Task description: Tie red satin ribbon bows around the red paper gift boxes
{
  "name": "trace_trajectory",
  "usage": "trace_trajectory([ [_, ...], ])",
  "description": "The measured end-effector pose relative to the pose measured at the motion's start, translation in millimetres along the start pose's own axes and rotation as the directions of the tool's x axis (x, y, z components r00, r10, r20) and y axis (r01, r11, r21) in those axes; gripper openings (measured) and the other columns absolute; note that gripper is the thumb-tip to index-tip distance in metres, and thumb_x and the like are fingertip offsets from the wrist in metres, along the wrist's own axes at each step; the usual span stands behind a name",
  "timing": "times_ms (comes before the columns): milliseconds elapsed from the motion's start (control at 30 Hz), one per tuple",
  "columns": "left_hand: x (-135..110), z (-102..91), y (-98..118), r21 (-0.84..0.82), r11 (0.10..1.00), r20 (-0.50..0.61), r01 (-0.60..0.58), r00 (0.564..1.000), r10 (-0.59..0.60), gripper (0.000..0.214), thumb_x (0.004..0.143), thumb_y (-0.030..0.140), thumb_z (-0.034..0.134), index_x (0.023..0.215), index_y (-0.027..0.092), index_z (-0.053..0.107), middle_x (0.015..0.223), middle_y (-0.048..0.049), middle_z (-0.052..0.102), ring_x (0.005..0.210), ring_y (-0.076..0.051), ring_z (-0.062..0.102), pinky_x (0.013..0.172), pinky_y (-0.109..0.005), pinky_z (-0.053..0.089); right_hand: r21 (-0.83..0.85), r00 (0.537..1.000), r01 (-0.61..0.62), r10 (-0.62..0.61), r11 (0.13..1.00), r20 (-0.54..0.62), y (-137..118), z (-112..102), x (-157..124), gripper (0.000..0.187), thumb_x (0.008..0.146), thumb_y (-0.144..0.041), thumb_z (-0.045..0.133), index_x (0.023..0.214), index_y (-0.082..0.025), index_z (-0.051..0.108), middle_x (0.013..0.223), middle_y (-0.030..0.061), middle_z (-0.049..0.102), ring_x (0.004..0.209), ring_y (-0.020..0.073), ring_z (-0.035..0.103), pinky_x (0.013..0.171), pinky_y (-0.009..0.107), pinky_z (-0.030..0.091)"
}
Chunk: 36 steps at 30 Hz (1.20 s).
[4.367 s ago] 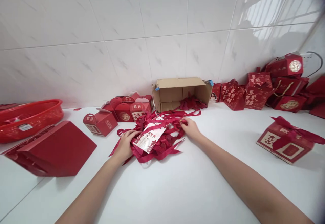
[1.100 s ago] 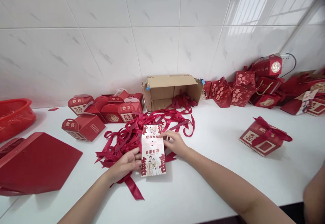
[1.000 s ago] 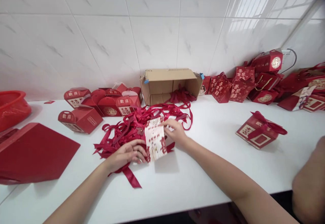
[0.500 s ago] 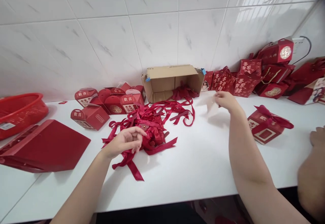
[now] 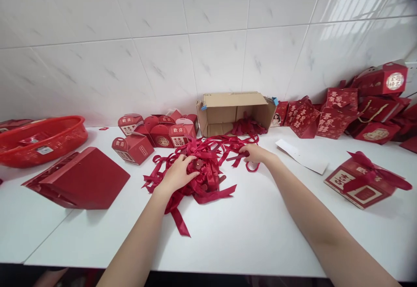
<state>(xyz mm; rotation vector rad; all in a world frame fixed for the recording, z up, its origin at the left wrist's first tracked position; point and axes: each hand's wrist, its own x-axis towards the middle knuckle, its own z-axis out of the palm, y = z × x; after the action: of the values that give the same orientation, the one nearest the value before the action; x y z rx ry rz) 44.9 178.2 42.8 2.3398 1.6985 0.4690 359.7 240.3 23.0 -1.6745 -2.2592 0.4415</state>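
A tangled heap of red ribbons [image 5: 208, 165] lies mid-table on the white counter [image 5: 247, 230]. My left hand [image 5: 177, 175] rests on the heap's left side, fingers curled over the ribbons. At the heap's right edge my right hand [image 5: 254, 153] has its fingers closed on a ribbon strand. To the right, apart from both hands, a flat white card [image 5: 302, 156] lies on the counter.
An open cardboard box [image 5: 236, 112] with more ribbons lies against the tiled wall. Small red gift boxes [image 5: 153, 137] stand at its left, a flat red carton [image 5: 81, 178] and a red basket [image 5: 42, 141] farther left. A ribboned red box [image 5: 365, 182] and stacked red boxes [image 5: 358, 109] are at right.
My right hand carried the printed card off the ribbons, laid it on the counter at right and came back to the heap. My left hand settled onto the ribbons.
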Motion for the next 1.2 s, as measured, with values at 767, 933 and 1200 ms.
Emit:
trace_trajectory([
  [767, 4, 9.1, -24, -0.038, 0.996, -0.182, -0.084, 0.980, 0.076, 0.014, 0.073, 0.030, 0.059, 0.076, 0.024, 0.071, 0.086, -0.0039, 0.052, 0.086, -0.020, 0.053, 0.078, -0.034, 0.044, -0.101, 0.999, 0.043, -0.043, 0.994, -0.005, -10, 9, 1, 0.024, 0.055, 0.003, 0.053, 0.069, -0.014, 0.063, 0.079, 0.0077, 0.064, 0.074, 0.0179, 0.057, 0.061, 0.023, 0.036],
  [933, 4, 7.7, -24, -0.140, 0.985, -0.332, -0.105, 0.942, 0.053, 0.026, 0.080, 0.040, 0.055, 0.069, 0.019, 0.065, 0.081, -0.0027, 0.053, 0.080, -0.017, 0.053, 0.075, -0.031, 0.043, -0.004, 0.977, 0.113, -0.112, 0.994, -0.184, -31, -19, 8, 0.017, 0.069, -0.007, 0.045, 0.077, -0.015, 0.059, 0.083, 0.0054, 0.064, 0.073, 0.0145, 0.055, 0.067, 0.023, 0.039],
  [1200, 1, 3.5, -20, -0.156, 0.978, -0.452, -0.141, 0.890, 0.056, 0.031, 0.084, 0.037, 0.052, 0.059, 0.018, 0.053, 0.078, -0.0008, 0.051, 0.071, -0.013, 0.051, 0.071, -0.028, 0.042, 0.161, 0.939, 0.330, -0.306, 0.930, -0.159, -76, 15, 54, 0.024, 0.068, -0.010, 0.046, 0.086, -0.017, 0.060, 0.076, 0.0020, 0.063, 0.065, 0.0134, 0.052, 0.059, 0.023, 0.039],
])
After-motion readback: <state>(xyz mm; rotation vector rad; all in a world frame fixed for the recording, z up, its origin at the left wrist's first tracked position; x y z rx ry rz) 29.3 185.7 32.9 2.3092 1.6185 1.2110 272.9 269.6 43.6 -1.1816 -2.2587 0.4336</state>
